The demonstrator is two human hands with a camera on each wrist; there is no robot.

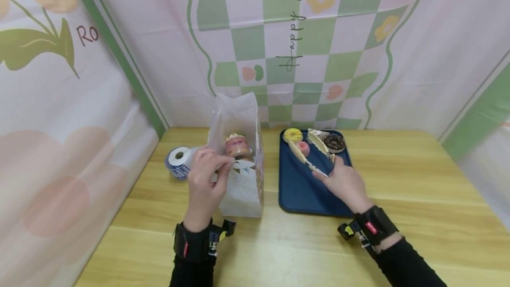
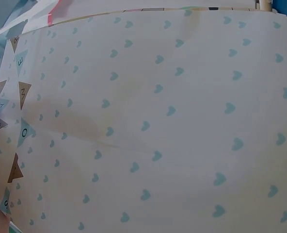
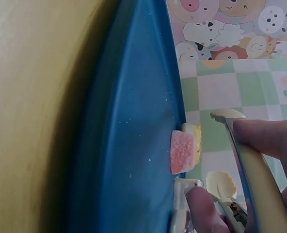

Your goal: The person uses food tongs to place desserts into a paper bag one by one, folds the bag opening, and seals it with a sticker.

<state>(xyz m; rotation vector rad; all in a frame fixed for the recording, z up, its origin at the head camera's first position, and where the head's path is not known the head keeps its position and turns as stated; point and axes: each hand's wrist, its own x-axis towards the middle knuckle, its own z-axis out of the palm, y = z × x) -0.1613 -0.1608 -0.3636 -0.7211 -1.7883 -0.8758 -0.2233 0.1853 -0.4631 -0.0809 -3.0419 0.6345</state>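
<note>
My left hand (image 1: 207, 174) pinches the front rim of an upright white paper bag (image 1: 241, 194) printed with small hearts, filling most of the left wrist view. Inside the open bag lies a pink cake-like item (image 1: 237, 146). In my right hand (image 1: 344, 185) I hold pale-tipped tongs (image 3: 260, 179), their arms spread, above a dark blue tray (image 1: 303, 200). Between the tong tips, in the head view, is a small pink sugared sweet (image 1: 303, 147). Beside it sit a yellow ring doughnut (image 1: 292, 134) and a chocolate ring doughnut (image 1: 335, 143). A pale item behind the tongs is partly hidden.
Left of the bag stands a white paper roll (image 1: 179, 157) in a blue-and-white wrapper. The wooden table (image 1: 406, 180) meets a patterned cloth backdrop (image 1: 295, 48) at its far edge, with another cloth along the left side.
</note>
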